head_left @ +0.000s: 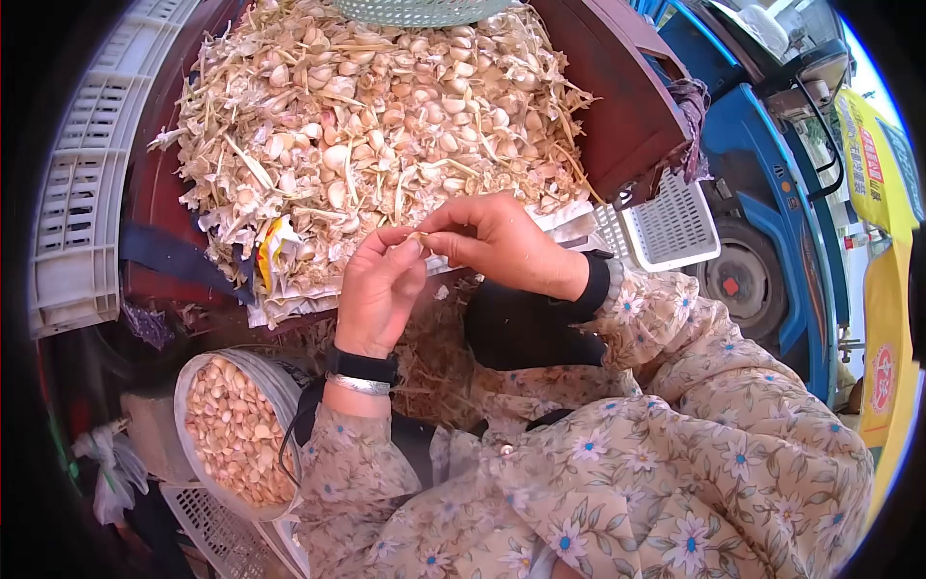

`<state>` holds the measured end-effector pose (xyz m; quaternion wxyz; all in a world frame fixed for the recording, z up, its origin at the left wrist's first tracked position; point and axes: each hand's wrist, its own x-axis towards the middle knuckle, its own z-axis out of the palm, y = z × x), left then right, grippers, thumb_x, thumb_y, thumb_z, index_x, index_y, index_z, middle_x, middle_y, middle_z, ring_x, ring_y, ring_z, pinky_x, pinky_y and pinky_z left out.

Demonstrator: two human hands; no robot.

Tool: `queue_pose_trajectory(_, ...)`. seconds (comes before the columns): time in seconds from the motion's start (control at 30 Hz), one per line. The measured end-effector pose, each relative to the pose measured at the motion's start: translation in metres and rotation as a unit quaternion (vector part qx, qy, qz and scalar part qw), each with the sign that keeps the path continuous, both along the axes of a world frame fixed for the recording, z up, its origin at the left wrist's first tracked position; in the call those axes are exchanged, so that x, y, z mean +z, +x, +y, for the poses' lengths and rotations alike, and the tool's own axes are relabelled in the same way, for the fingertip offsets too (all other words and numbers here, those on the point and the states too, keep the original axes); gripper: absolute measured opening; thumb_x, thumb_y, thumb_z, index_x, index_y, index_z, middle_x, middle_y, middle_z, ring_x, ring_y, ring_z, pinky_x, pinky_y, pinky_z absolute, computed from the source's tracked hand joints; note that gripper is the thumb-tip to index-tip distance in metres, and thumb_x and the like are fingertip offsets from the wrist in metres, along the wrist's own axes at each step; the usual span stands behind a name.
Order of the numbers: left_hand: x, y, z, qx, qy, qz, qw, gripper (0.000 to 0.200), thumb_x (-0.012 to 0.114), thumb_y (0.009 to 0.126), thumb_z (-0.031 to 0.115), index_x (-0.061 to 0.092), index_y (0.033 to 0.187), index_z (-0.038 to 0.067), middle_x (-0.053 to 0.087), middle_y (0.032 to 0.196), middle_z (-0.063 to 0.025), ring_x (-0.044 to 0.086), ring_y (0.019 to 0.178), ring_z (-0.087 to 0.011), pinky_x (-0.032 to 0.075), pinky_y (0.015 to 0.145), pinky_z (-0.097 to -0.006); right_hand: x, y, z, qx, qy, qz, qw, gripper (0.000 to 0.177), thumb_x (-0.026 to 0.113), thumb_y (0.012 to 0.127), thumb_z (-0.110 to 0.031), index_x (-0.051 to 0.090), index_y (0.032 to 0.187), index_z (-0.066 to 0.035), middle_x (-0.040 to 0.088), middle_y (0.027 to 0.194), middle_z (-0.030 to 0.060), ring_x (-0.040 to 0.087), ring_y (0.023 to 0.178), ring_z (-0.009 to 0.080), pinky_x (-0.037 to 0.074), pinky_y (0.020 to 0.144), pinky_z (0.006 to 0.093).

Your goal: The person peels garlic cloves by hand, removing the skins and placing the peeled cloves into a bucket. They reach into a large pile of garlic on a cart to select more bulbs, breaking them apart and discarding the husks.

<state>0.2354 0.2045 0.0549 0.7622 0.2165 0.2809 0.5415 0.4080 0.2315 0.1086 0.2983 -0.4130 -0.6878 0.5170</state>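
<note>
A small garlic clove [418,237] is pinched between the fingertips of both hands, partly hidden by them. My left hand [381,289] holds it from the left, thumb and forefinger closed on it. From the right, my right hand [506,241] meets it with thumb and fingers pressed together. Just beyond the hands lies a broad heap of garlic cloves [386,135], mixed with dry skins and stalks. A white bucket [190,439] full of loose garlic cloves [236,434] stands at the lower left, below my left hand.
A white plastic crate [92,164] stands along the left side. On top of the heap sits a green basket [420,10]. To the right are a white basket [672,227] and a blue vehicle [772,193]. A clear plastic bag [111,468] hangs at the lower left.
</note>
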Motion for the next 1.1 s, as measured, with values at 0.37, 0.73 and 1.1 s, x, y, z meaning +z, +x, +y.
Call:
queue_pose_trajectory(0.37,0.008,-0.008,-0.01,-0.02,0.006,0.135,0.991,0.007,0.06,0.081,0.005,0.053,0.082,0.006,0.054,0.065,-0.0006,0.039,0.044,-0.0035,0.026,0.037,-0.0177,-0.005,-0.011,-0.005,0.088,0.234,-0.196,0.948,0.011,0.052,0.078,-0.01,0.051,0.08,0.0,0.055,0.067,0.0195,0.056,0.067,0.0385,0.044,0.057,0.042)
queue_pose_trajectory(0.73,0.036,-0.031,-0.034,-0.023,0.125,0.027,0.992,0.007,0.057,0.079,0.004,0.05,0.081,0.004,0.055,0.072,-0.0097,0.041,0.045,-0.0044,0.031,0.037,-0.0152,-0.026,-0.033,0.008,0.031,0.123,-0.086,0.988,0.013,0.051,0.08,-0.012,0.057,0.079,-0.001,0.058,0.071,0.0199,0.058,0.07,0.0377,0.046,0.062,0.0426)
queue_pose_trajectory(1.1,-0.004,-0.039,-0.006,0.164,-0.152,0.016,0.974,0.012,0.047,0.078,0.004,0.051,0.089,0.005,0.056,0.075,-0.0087,0.051,0.059,-0.0144,0.036,0.046,-0.0225,-0.055,-0.094,0.05,0.095,0.389,-0.27,0.875,0.023,0.057,0.073,-0.013,0.061,0.095,-0.01,0.06,0.089,0.0079,0.062,0.075,0.0287,0.048,0.059,0.0396)
